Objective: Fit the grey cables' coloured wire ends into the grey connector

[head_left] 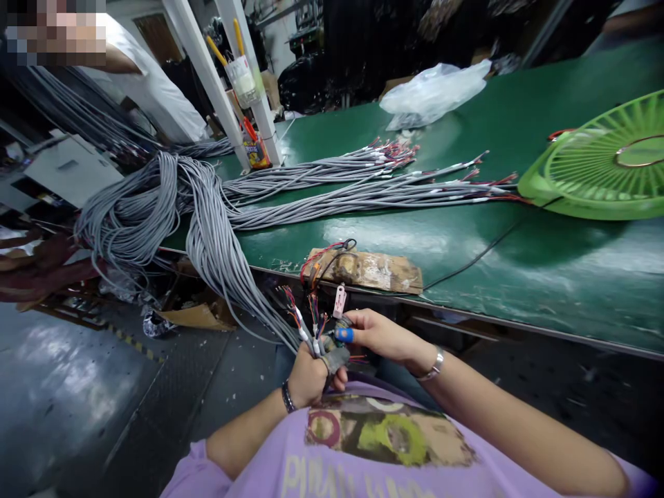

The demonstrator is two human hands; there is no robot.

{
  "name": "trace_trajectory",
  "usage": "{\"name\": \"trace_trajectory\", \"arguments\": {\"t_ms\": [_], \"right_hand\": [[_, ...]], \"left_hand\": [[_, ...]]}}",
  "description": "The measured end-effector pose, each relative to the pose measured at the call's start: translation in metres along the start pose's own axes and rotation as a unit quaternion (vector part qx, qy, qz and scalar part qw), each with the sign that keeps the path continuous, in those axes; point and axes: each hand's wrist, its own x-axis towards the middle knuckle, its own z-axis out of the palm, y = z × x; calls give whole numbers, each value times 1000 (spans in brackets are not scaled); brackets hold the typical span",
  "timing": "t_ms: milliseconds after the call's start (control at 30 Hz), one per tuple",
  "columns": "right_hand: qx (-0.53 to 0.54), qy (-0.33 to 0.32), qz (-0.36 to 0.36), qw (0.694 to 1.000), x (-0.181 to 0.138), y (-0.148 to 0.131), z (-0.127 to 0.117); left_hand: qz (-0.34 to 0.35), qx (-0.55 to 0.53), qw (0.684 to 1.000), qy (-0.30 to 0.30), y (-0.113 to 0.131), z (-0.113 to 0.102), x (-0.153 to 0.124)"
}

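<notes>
My left hand (307,379) is fisted around grey sheathed cable ends (306,332); my right hand (378,335) pinches their coloured wire tips, below the green tabletop (519,263).

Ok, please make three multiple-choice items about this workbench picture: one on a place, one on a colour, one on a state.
1. Where does the green fan lie?
A. on the floor
B. on the green table, to the right
C. on the person's lap

2. What colour is the cover on the right hand's fingertip?
A. blue
B. yellow
C. white

3. How is the left hand?
A. open and flat on the table
B. closed around grey cable ends
C. hanging free

Key: 1 B, the fan rests on the tabletop at the right edge; 2 A, a blue cap shows on the fingertip; 3 B, the fist wraps the cables, with coloured wires sticking up.
</notes>
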Motion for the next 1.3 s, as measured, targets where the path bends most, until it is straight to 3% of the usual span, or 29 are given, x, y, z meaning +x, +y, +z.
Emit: {"name": "trace_trajectory", "arguments": {"t_ms": [167, 333, 433, 567, 633, 733, 867, 1033, 1300], "right_hand": [[108, 115, 3, 987, 4, 10, -6], [243, 100, 20, 965, 10, 13, -4], [200, 83, -29, 976, 14, 8, 3], [64, 191, -115, 973, 16, 2, 9], [51, 216, -128, 967, 17, 1, 11], [146, 162, -98, 971, 20, 0, 12], [278, 129, -72, 949, 27, 2, 13], [311, 141, -69, 937, 29, 3, 14], [320, 90, -17, 943, 23, 3, 8]], "left_hand": [[26, -76, 995, 51, 5, 2, -1], [60, -116, 988, 79, 12, 7, 1], [63, -122, 987, 88, 15, 10, 4], [63, -125, 985, 98, 19, 14, 8], [70, -125, 985, 100, 20, 15, 10], [68, -124, 985, 98, 20, 16, 12], [51, -121, 986, 103, 17, 17, 15], [36, -113, 987, 109, 13, 16, 16], [57, -108, 988, 96, 11, 11, 7]]}}
